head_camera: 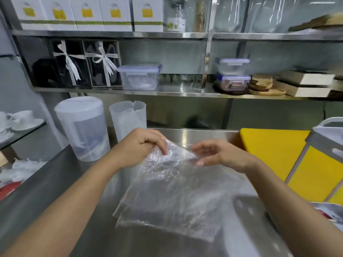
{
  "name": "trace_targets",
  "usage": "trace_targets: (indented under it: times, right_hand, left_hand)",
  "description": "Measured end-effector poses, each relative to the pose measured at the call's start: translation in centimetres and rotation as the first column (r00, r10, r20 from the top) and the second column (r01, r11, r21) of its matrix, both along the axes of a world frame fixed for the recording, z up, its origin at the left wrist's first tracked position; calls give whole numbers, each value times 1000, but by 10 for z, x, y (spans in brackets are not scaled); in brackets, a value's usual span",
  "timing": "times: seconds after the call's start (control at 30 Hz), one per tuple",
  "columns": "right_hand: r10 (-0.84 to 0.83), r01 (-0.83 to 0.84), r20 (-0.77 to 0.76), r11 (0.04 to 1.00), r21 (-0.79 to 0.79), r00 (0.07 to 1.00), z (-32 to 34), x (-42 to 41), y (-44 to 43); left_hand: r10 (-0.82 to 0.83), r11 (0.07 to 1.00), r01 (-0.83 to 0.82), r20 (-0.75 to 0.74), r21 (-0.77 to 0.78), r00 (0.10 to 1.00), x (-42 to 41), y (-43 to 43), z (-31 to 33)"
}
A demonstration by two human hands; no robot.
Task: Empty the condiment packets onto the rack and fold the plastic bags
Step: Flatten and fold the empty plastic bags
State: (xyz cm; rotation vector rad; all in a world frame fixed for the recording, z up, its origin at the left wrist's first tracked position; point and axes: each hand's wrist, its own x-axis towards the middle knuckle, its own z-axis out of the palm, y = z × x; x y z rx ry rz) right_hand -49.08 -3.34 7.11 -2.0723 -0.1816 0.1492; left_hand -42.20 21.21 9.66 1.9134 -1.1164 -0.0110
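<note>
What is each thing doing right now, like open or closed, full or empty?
Plastic bag: empty, unfolded, top edge held up.
Left hand: pinching the bag's top.
Right hand: fingers at the bag's corner, grip unclear.
Big jug: lid on.
Smaller jug: no lid.
Clear shelf tub: lid closed.

Even, cool indoor light, moderately bright; its source is out of frame. Soft streaks of glare run along the steel counter at its far edge and on the shelf edges. The clear plastic bag sparkles with small highlights. Whole frame is slightly soft; the near forearms and far right corner smear most. Wide-angle bowing bends the shelves and left wall.
</note>
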Motion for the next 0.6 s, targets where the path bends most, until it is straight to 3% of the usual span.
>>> trace_targets:
  times: [0.1,0.17,0.23,0.3,0.37,0.43,0.47,0.53,0.6]
  right_hand:
    - [74,-74,-2,997,-16,997,6,0,14]
    - [11,-15,77,999,44,997,6,1,16]
    - [-45,18,104,969,248,994,6,2,13]
    - [-49,17,55,879,476,997,3,1,5]
    - [-67,39,33,845,533,997,-1,1,1]
    - [-128,112,-4,851,512,992,-8,0,3]
    - [-156,146,-25,842,520,987,-12,1,5]
    - [-197,211,-84,808,550,977,-20,2,10]
    - [-228,263,-135,760,595,964,-26,2,13]
  left_hand:
    - [4,989,-20,-108,-147,994,-1,-6,7]
    - [-55,944,-57,-328,-324,943,3,1,9]
    - [-169,880,-159,-608,-448,776,18,16,0]
    - [-359,822,-197,-755,-534,550,31,31,-18]
    - [-618,740,-75,-719,-668,318,38,36,-48]
    - [-661,722,-109,-727,-684,185,28,30,-67]
    - [-623,753,-148,-767,-641,151,22,27,-74]
    - [-509,796,-264,-839,-544,195,8,15,-79]
    - [-429,841,-255,-875,-478,225,0,9,-81]
